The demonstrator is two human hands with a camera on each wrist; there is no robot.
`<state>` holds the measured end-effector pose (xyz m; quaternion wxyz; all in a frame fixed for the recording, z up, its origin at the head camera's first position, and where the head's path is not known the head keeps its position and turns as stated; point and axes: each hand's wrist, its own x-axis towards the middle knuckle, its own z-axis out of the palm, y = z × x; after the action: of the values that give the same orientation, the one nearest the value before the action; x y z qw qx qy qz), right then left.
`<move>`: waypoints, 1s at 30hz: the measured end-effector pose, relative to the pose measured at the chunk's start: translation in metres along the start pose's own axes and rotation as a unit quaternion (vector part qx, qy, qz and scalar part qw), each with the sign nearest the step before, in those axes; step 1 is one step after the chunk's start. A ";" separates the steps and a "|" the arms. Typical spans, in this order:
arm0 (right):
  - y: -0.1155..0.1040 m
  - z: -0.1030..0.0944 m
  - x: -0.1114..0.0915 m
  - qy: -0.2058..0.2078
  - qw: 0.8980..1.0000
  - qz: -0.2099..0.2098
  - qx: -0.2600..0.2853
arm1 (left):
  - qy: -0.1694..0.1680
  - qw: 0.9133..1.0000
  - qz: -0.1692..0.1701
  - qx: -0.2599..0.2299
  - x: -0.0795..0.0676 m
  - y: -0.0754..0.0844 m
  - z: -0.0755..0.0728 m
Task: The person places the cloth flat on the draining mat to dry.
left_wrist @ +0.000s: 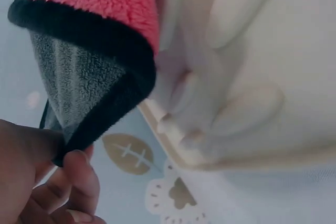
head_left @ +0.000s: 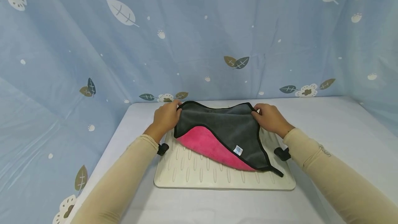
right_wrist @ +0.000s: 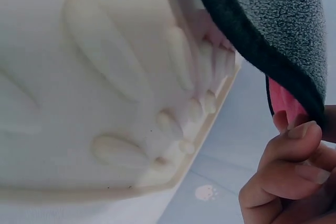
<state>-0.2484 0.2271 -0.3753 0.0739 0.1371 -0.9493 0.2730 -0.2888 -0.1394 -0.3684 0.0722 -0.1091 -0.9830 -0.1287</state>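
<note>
A two-sided towel (head_left: 220, 123), grey on one face and pink on the other with black edging, hangs over a cream ridged mat (head_left: 199, 179). My left hand (head_left: 166, 116) pinches its upper left corner; the left wrist view shows thumb and finger of that hand (left_wrist: 58, 182) on the black edge. At the upper right corner my right hand (head_left: 269, 117) pinches the towel, and in the right wrist view the fingers (right_wrist: 286, 156) close on the edging. The lower left part is folded so pink shows. A small white label (head_left: 238, 150) sits on the grey face.
The mat lies on a white table (head_left: 335, 141). Behind and to the left hangs a blue curtain (head_left: 192, 44) printed with leaves and flowers. Black straps (head_left: 282, 154) are on both wrists, below the sleeves.
</note>
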 end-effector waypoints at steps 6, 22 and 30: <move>0.002 0.003 0.005 -0.027 0.999 0.027 -0.003 | -0.017 1.000 -0.008 0.008 0.006 0.001 0.009; -0.002 0.006 -0.017 -0.029 0.999 0.027 -0.036 | -0.031 0.999 -0.001 -0.005 -0.014 0.003 0.005; -0.030 0.004 -0.055 0.007 0.998 -0.052 -0.022 | -0.050 0.997 0.041 -0.040 -0.051 0.019 -0.002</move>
<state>-0.1875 0.2124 -0.3755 0.0974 0.1824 -0.9461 0.2491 -0.2344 -0.1318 -0.3706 0.0232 -0.1585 -0.9741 -0.1596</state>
